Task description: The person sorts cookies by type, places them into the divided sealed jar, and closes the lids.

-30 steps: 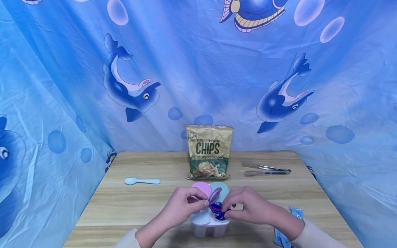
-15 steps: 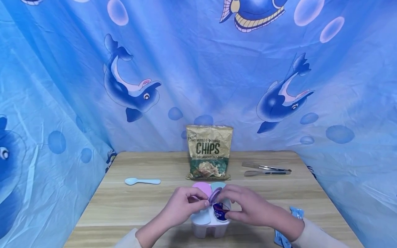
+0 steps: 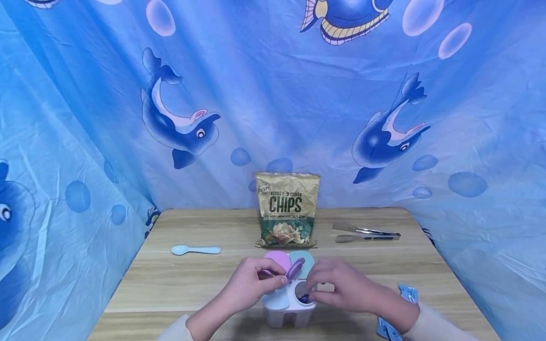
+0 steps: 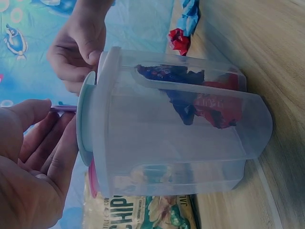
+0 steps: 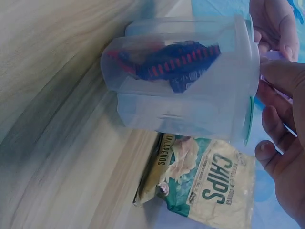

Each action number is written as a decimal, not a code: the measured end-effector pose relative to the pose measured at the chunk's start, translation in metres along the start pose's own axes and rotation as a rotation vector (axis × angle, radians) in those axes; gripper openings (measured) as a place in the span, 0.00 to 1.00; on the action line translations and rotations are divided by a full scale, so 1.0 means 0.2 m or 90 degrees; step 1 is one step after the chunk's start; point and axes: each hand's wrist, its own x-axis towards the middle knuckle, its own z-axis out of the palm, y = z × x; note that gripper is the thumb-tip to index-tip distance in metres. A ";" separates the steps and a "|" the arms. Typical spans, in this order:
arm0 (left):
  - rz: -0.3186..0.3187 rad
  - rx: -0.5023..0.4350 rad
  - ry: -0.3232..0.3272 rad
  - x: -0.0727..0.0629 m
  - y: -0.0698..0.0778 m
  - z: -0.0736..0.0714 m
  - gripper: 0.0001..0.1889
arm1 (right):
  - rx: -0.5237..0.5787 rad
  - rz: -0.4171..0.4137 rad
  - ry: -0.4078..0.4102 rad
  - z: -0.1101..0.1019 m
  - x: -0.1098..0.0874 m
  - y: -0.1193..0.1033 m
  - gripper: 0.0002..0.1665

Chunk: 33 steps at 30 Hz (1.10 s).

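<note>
A clear, upright plastic container (image 3: 290, 318) with several round flip lids stands on the table below both hands. My left hand (image 3: 256, 279) pinches the raised purple lid (image 3: 295, 269) between thumb and fingers. The pink lid (image 3: 277, 259), teal lid (image 3: 302, 263) and pale blue lid (image 3: 276, 300) lie down flat. At the uncovered round opening, my right hand (image 3: 341, 284) has loosely bent fingers beside the rim, with nothing seen in them. Through the wall, a dark blue packet with red stripes (image 5: 176, 67) shows inside, and a red packet (image 4: 219, 105) lies lower down.
A bag of chips (image 3: 287, 208) stands behind the container. To the left lies a light blue spoon (image 3: 196, 249), at the back right a pair of tongs (image 3: 368, 233). Blue packets (image 3: 408, 292) lie near my right forearm, with a red wrapper (image 4: 178, 42) beside them.
The dark blue packet has gone down through the opening into the container, out of my right hand's fingers. My left hand keeps the purple lid raised and has hardly moved.
</note>
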 end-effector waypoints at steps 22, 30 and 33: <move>-0.008 0.008 -0.001 0.00 0.01 -0.01 0.04 | 0.064 0.299 0.014 -0.28 -0.48 0.28 0.12; -0.012 -0.005 0.004 0.00 0.00 -0.01 0.04 | 0.066 0.384 -0.058 -0.27 -0.69 0.35 0.13; -0.012 -0.008 0.007 0.00 0.00 -0.01 0.05 | 0.073 0.392 -0.073 -0.26 -0.74 0.37 0.14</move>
